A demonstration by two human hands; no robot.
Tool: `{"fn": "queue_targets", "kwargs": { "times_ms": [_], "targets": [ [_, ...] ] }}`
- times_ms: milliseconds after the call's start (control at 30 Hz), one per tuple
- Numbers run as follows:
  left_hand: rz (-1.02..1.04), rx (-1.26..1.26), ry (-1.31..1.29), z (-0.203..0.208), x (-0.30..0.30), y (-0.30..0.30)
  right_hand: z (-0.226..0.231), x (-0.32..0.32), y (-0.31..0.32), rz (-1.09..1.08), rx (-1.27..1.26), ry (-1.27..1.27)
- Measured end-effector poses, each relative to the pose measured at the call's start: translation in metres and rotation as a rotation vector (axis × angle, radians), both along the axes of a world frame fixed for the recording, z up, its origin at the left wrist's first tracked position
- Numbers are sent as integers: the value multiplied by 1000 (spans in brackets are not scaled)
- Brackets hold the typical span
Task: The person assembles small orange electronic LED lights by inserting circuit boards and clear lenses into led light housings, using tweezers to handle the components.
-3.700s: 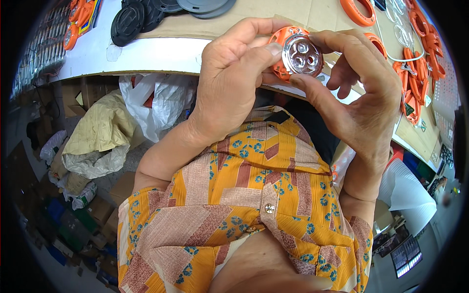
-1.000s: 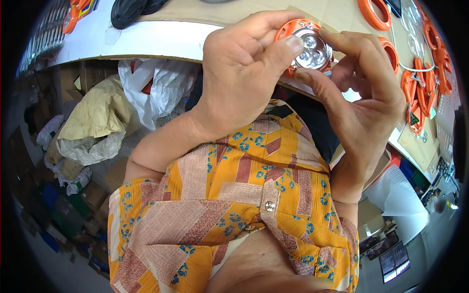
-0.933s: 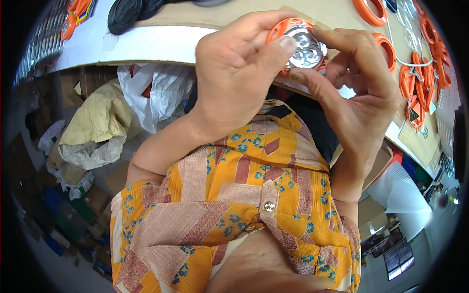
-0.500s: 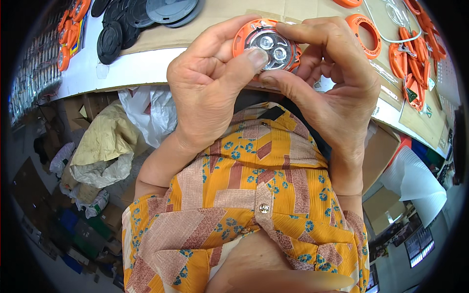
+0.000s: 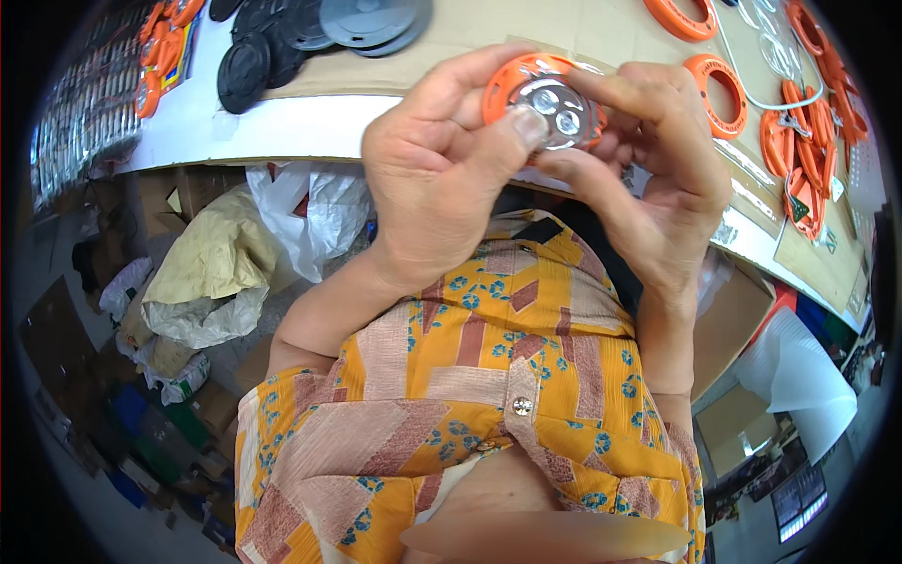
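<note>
Both hands hold a round orange LED lamp (image 5: 547, 101) over the near edge of the table. Its front faces up and shows small round lenses in a shiny silver reflector, inside an orange rim. My left hand (image 5: 437, 179) is closed on the lamp's left side, its thumb pressing on the front near the lower edge. On the other side, my right hand (image 5: 658, 169) pinches the rim, with the index finger at the top right and the thumb below. The lamp's underside and some fingertips are hidden.
Black round discs (image 5: 246, 73) lie at the back left, near a grey disc (image 5: 368, 17). Orange rings (image 5: 736, 120) and a pile of orange parts (image 5: 806, 141) sit to the right, beside a white cord (image 5: 766, 105). Below the table's left edge are plastic bags (image 5: 315, 211) and a yellowish sack (image 5: 211, 254).
The whole view has shifted, so the table items, hands and lamp appear farther right. Both hands still grip the lamp, with only slight finger movement.
</note>
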State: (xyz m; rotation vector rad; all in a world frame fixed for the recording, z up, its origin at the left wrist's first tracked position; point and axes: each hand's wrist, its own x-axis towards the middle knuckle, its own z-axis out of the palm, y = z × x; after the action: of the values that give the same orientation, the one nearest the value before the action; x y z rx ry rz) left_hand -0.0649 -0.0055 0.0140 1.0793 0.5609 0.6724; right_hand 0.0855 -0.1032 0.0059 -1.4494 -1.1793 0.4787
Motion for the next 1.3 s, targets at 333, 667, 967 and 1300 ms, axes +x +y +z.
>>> {"fn": "queue_targets", "kwargs": {
  "times_ms": [333,667,967,1300],
  "targets": [
    [-29,97,-51,-2,-1,-3,19,-17,7,-199,-77,599],
    [-95,-6,-2,6,1,4,21,-8,5,-92,-165,609],
    [-34,-63,77,7,-1,-1,21,-6,2,-27,-210,646],
    [-6,-128,87,14,1,6,29,110,2,-484,-254,-211]
  ]
}}
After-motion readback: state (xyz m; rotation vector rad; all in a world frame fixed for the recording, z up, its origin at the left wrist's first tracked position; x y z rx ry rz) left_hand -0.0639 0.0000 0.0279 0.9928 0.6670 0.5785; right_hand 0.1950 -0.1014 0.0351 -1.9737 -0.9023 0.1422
